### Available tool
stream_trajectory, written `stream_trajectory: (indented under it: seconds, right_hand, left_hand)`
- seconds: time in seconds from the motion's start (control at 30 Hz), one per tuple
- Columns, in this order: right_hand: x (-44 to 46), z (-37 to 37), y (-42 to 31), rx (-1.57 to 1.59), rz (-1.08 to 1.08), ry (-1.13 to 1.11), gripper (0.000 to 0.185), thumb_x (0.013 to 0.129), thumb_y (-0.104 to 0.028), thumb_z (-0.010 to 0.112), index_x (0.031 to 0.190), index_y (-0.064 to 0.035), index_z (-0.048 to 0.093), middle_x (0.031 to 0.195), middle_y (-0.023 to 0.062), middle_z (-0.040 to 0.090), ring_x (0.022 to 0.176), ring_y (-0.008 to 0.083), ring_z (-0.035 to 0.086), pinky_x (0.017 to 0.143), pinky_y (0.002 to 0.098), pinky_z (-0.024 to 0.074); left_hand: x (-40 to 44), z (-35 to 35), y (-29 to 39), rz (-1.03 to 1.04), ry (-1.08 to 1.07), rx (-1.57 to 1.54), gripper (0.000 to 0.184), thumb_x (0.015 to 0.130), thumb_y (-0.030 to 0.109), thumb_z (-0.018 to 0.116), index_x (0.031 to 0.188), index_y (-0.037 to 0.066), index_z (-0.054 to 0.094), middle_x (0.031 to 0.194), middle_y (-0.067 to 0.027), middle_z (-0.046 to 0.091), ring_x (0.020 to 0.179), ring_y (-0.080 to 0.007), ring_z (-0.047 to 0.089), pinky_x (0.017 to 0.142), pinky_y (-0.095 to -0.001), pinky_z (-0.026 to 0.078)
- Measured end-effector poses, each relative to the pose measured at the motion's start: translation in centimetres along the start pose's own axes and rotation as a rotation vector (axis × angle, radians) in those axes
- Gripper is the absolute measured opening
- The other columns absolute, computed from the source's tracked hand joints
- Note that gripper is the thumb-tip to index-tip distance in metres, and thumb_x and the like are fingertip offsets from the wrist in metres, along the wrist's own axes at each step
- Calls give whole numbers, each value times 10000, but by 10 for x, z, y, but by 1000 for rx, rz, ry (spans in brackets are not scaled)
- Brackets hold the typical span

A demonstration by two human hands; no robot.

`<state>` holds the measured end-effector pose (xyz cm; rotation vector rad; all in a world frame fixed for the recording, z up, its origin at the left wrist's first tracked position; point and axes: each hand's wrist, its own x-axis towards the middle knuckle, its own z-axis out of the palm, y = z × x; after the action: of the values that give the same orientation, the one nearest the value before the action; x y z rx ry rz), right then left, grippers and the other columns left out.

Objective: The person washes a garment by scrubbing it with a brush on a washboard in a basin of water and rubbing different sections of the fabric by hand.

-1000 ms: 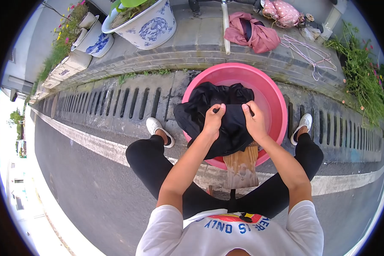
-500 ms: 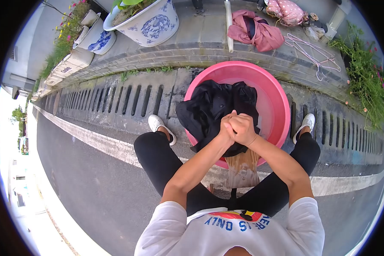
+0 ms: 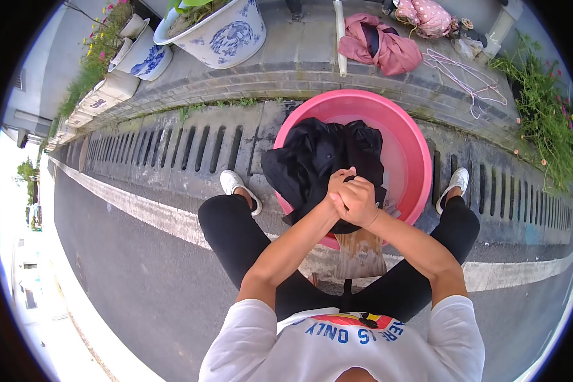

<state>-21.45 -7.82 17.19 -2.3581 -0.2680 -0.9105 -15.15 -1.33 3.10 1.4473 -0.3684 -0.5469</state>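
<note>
A wet black garment [image 3: 318,153] lies bunched in a pink basin [image 3: 416,149] between my legs, part of it hanging over the basin's left rim. My left hand [image 3: 339,183] is closed at the near part of the garment. Pressed against it, my right hand [image 3: 358,202] is closed too, with a bit of black cloth showing between the hands. Under them a wooden washboard [image 3: 360,254] slopes out over the basin's near rim towards me. Most of the gripped cloth is hidden by my fingers.
The basin stands over a slotted drain [image 3: 197,149] beside a brick step. On the step are pink clothing [image 3: 388,51], wire hangers [image 3: 471,83] and a blue-and-white flowerpot [image 3: 226,35]. Green plants [image 3: 544,121] grow at the right.
My two hands have shifted slightly towards me along the washboard, and the fingers have moved against each other. The bulk of the garment stays in the same place.
</note>
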Motion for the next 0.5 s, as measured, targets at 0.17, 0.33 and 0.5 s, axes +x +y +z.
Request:
stream_trajectory:
  seconds: [0.17, 0.33, 0.5]
  right_hand:
    - [-10, 16, 80, -81, 721, -81, 521, 939, -378, 498, 584, 2, 518, 534, 163, 517, 527, 318, 557, 496, 400, 398]
    - [-13, 0, 94, 710, 1094, 20, 540, 929, -485, 516, 589, -71, 455, 593, -65, 388, 579, 50, 358, 545, 250, 339]
    - [5, -36, 81, 946, 1064, -48, 460, 924, -493, 516, 739, -80, 599, 728, -35, 575, 680, 52, 508, 645, 231, 421]
  left_hand:
    - [-13, 20, 79, -502, 123, -194, 95, 936, 108, 504, 978, 42, 557, 843, -30, 594, 772, -86, 567, 696, -225, 460]
    - [4, -24, 98, -250, 379, -165, 139, 911, 199, 615, 851, 83, 569, 802, 21, 560, 710, -57, 479, 680, -201, 401]
    - [12, -38, 120, 25, 341, -3, 166, 939, 216, 570, 908, 55, 596, 855, 26, 543, 802, -56, 447, 746, -207, 369]
